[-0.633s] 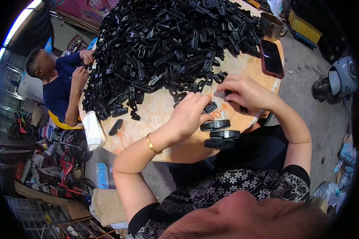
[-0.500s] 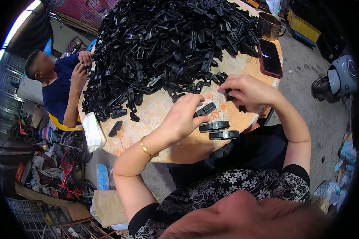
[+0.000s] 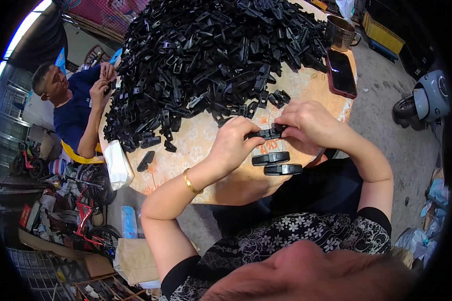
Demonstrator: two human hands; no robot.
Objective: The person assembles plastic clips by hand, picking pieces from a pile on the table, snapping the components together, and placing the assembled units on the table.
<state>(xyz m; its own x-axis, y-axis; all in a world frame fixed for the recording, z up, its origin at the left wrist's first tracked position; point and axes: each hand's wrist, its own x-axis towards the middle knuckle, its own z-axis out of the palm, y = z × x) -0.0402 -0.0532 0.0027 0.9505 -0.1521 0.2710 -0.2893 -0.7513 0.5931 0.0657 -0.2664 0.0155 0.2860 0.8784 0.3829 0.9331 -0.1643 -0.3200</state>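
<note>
My left hand (image 3: pixel 232 144) pinches one end of an elongated black plastic piece (image 3: pixel 269 134) between thumb and fingers. At the other end of that piece is my right hand (image 3: pixel 310 124), its fingertips closed on a small black plastic part (image 3: pixel 278 127) that meets it; the fingers partly hide it. Two similar black plastic pieces, an upper one (image 3: pixel 270 158) and a lower one (image 3: pixel 283 169), lie side by side just below my hands. Beyond my fingers rises a large heap of loose black plastic parts (image 3: pixel 206 60).
The heap covers much of the patterned tabletop (image 3: pixel 206 188). A phone (image 3: pixel 342 74) and a metal mug (image 3: pixel 339 33) sit at the right edge. White paper (image 3: pixel 118 165) hangs over the left edge. A person (image 3: pixel 73 108) in dark blue handles parts at the left.
My right hand has brought the small part left, up against the piece in my left hand. That piece has turned nearly level. The person at the left has shifted their hands slightly.
</note>
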